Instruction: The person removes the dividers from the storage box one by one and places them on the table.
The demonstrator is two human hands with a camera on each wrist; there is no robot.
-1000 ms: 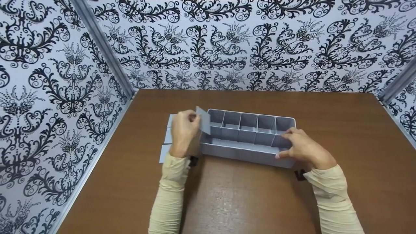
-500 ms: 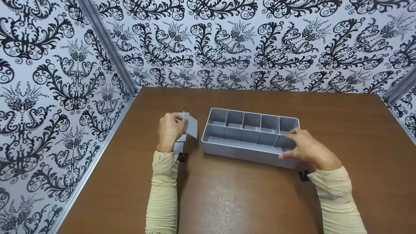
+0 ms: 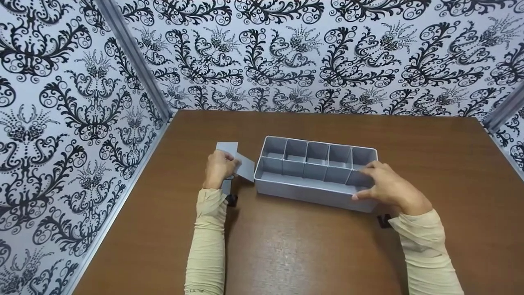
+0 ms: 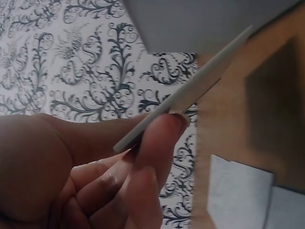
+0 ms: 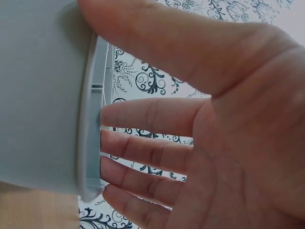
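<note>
left hand (image 3: 220, 167): pinches a thin grey divider panel (image 3: 245, 167) between thumb and fingers; panel tilted, its far end close to the left end of the tray, contact there cannot be told. Left wrist view shows the panel edge-on (image 4: 190, 95) with a fingertip (image 4: 167, 129) pressed against it.
right hand (image 3: 387, 186): wrapped over the tray's right end, thumb on the outer front wall, fingers over the rim reaching inside. Right wrist view: fingers (image 5: 143, 117) fairly straight, spread, thumb across the tray's outside wall.
tray (image 3: 311, 192): grey plastic, long, sits on the table near the middle, angled a bit. Back row split into five small compartments; a long open section runs along the front.
loose panels: one flat grey panel (image 3: 226, 146) lies on the table just behind the left hand; another piece (image 3: 225, 186) is partly hidden under the left wrist. Left wrist view shows two flat pieces (image 4: 240, 193) side by side on the table.
table (image 3: 311, 254): brown wood grain.
walls (image 3: 61, 123): black-and-white swirl pattern on three sides.
sleeves (image 3: 208, 246): beige, both arms.
</note>
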